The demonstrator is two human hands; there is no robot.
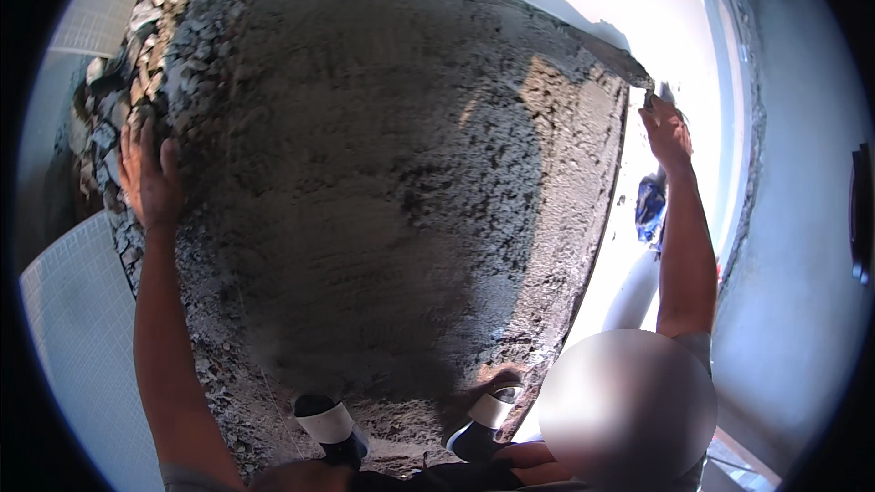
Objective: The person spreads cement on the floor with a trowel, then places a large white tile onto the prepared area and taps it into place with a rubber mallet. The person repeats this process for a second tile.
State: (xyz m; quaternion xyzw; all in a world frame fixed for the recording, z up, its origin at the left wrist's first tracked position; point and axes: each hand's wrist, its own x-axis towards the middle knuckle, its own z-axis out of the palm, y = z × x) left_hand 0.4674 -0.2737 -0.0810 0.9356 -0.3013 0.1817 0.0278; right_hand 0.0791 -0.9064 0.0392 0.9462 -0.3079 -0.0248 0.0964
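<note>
My left hand [151, 178] lies with its fingers stretched out over broken stones [196, 46] along the left side. It holds nothing that I can see. My right hand [670, 134] is at the far right, closed around what looks like a trowel [622, 60], with a grey, mortar-coated blade reaching left from the fingers. The grip itself is partly hidden. Between my arms spreads a bed of grey mortar [346, 146], smooth in the shaded middle and rough and pitted toward the right.
Pale gridded tiles [87, 346] stand beyond the rubble at left. A crumpled blue wrapper [649, 205] lies beside my right forearm on a bright strip. My two sandalled feet [333, 426] are at the bottom. A blurred round patch hides the lower right.
</note>
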